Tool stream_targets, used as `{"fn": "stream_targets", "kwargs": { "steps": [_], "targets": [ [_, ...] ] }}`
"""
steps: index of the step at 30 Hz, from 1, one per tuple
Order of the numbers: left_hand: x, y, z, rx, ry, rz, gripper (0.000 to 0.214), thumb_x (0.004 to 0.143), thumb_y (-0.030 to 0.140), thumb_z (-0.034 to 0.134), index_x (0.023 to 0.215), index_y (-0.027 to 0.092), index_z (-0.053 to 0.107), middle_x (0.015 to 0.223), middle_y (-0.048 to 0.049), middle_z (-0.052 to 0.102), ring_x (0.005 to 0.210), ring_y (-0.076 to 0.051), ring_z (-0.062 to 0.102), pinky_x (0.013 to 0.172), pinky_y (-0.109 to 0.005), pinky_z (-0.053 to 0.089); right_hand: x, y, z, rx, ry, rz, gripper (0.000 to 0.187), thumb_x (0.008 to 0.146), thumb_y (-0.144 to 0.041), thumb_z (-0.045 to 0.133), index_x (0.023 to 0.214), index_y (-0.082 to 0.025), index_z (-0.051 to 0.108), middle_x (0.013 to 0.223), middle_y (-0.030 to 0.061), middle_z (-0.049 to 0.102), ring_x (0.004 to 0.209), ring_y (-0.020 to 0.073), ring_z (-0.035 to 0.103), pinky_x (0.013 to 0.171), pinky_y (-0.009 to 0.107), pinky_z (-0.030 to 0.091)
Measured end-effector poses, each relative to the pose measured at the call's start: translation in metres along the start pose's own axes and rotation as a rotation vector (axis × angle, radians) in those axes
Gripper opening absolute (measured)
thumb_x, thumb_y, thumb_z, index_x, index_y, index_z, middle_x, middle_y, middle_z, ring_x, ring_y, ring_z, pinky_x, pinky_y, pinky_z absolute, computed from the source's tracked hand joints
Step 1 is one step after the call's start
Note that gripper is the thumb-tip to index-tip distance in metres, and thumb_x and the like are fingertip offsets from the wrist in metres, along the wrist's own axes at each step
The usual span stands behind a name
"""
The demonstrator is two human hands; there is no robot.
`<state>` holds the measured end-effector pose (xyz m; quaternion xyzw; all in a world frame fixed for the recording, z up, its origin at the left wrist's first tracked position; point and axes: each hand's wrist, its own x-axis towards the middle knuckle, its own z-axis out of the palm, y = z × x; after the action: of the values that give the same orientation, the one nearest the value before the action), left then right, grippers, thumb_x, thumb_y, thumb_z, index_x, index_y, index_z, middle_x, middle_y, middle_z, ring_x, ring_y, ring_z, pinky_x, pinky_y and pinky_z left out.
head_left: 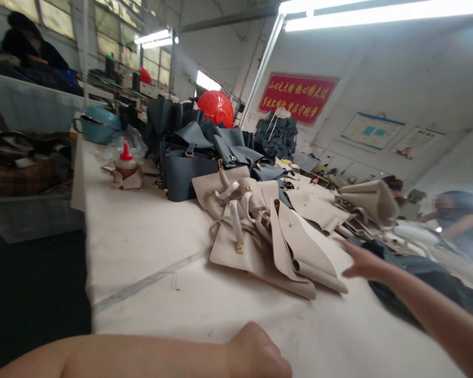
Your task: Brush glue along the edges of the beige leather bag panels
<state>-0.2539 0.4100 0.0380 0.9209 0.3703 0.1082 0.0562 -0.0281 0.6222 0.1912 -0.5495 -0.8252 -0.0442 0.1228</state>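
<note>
My left hand point(258, 353) rests at the near edge of the white work table point(142, 236), curled into a loose fist with nothing visible in it. My right hand point(360, 261) reaches out over the table with fingers stretched flat, holding nothing, close to the right end of a pile of beige leather bag pieces point(268, 231) with gold fittings. Behind that pile stand dark blue-grey bags point(193, 157).
A glue bottle with a red cap point(125, 163) sits at the table's far left, near a teal bowl point(96, 125). A red basket point(217, 107) is behind the bags. Another person point(459, 220) sits at the right. Dark fabric point(418, 278) lies under my right arm.
</note>
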Motion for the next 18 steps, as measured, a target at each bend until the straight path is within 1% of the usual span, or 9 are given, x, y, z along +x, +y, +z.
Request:
{"fn": "stream_targets", "kwargs": {
  "steps": [1, 2, 4, 6, 8, 9, 11, 15, 18],
  "targets": [
    [-0.001, -0.001, 0.001, 0.011, 0.027, 0.008, 0.015, 0.075, 0.019, 0.064, 0.063, 0.020, 0.055, 0.060, 0.0021, 0.065, 0.049, -0.012, 0.056, 0.043, -0.023, 0.029, -0.005, 0.000, 0.015, -0.021, -0.089, -0.024, 0.031, 0.089, -0.020, 0.066, 0.120, -0.018, 0.062, 0.123, 0.0082, 0.059, 0.107, 0.0213, 0.060, 0.089, 0.038, 0.051],
    [-0.001, -0.001, 0.002, 0.027, 0.051, 0.016, 0.017, 0.075, 0.019, 0.065, 0.061, 0.019, 0.054, 0.059, 0.0019, 0.064, 0.049, -0.012, 0.056, 0.043, -0.023, 0.028, -0.010, -0.003, 0.031, -0.047, -0.156, -0.039, 0.043, 0.080, -0.011, 0.072, 0.122, -0.018, 0.062, 0.125, 0.0080, 0.059, 0.109, 0.0216, 0.059, 0.089, 0.036, 0.051],
    [0.001, -0.002, 0.003, 0.066, 0.066, 0.028, 0.022, 0.074, 0.020, 0.067, 0.059, 0.019, 0.052, 0.056, 0.0019, 0.063, 0.049, -0.012, 0.056, 0.040, -0.024, 0.026, -0.021, -0.012, 0.063, -0.117, -0.197, -0.026, 0.061, 0.070, 0.002, 0.072, 0.125, -0.020, 0.060, 0.130, 0.0084, 0.058, 0.112, 0.0218, 0.058, 0.087, 0.032, 0.050],
    [0.003, -0.002, 0.001, 0.102, 0.043, 0.022, 0.023, 0.074, 0.023, 0.069, 0.059, 0.019, 0.052, 0.057, 0.0020, 0.064, 0.049, -0.013, 0.057, 0.039, -0.025, 0.023, -0.028, -0.022, 0.084, -0.194, -0.165, 0.015, 0.048, 0.078, 0.000, 0.062, 0.122, -0.019, 0.062, 0.123, 0.0086, 0.062, 0.102, 0.0213, 0.061, 0.081, 0.033, 0.049],
    [0.003, 0.000, -0.004, 0.108, 0.012, -0.003, 0.020, 0.075, 0.030, 0.070, 0.063, 0.020, 0.057, 0.059, 0.0017, 0.065, 0.051, -0.014, 0.059, 0.039, -0.026, 0.024, -0.030, -0.028, 0.086, -0.256, -0.110, 0.033, 0.034, 0.085, -0.003, 0.052, 0.110, -0.019, 0.068, 0.110, 0.0074, 0.067, 0.095, 0.0218, 0.062, 0.077, 0.034, 0.046],
    [0.003, 0.002, -0.009, 0.101, 0.010, -0.021, 0.019, 0.077, 0.034, 0.068, 0.066, 0.021, 0.060, 0.061, 0.0013, 0.066, 0.053, -0.015, 0.060, 0.041, -0.026, 0.027, -0.031, -0.029, 0.080, -0.281, -0.075, 0.033, 0.032, 0.086, -0.003, 0.050, 0.105, -0.020, 0.070, 0.106, 0.0069, 0.068, 0.095, 0.0227, 0.061, 0.076, 0.034, 0.044],
    [0.000, 0.007, -0.019, 0.076, 0.016, -0.050, 0.019, 0.081, 0.037, 0.062, 0.072, 0.022, 0.064, 0.064, -0.0002, 0.068, 0.057, -0.016, 0.062, 0.045, -0.026, 0.033, -0.030, -0.025, 0.056, -0.325, 0.019, 0.035, 0.029, 0.086, -0.005, 0.049, 0.099, -0.020, 0.071, 0.102, 0.0075, 0.068, 0.100, 0.0250, 0.058, 0.073, 0.034, 0.039],
    [-0.005, 0.013, -0.040, 0.036, -0.025, -0.055, 0.019, 0.084, 0.033, 0.057, 0.075, 0.020, 0.067, 0.071, -0.0035, 0.071, 0.065, -0.019, 0.065, 0.049, -0.028, 0.037, -0.029, -0.014, -0.020, -0.386, 0.246, 0.047, 0.026, 0.094, -0.021, 0.046, 0.100, -0.016, 0.071, 0.099, 0.0108, 0.064, 0.093, 0.0239, 0.055, 0.069, 0.032, 0.036],
    [-0.005, 0.013, -0.047, 0.002, -0.048, -0.077, 0.017, 0.083, 0.031, 0.056, 0.077, 0.020, 0.067, 0.077, -0.0045, 0.072, 0.070, -0.020, 0.067, 0.052, -0.028, 0.039, -0.055, -0.015, -0.075, -0.433, 0.378, 0.035, 0.030, 0.094, -0.026, 0.044, 0.105, -0.017, 0.071, 0.095, 0.0099, 0.061, 0.086, 0.0228, 0.053, 0.065, 0.032, 0.035]
  ]
}}
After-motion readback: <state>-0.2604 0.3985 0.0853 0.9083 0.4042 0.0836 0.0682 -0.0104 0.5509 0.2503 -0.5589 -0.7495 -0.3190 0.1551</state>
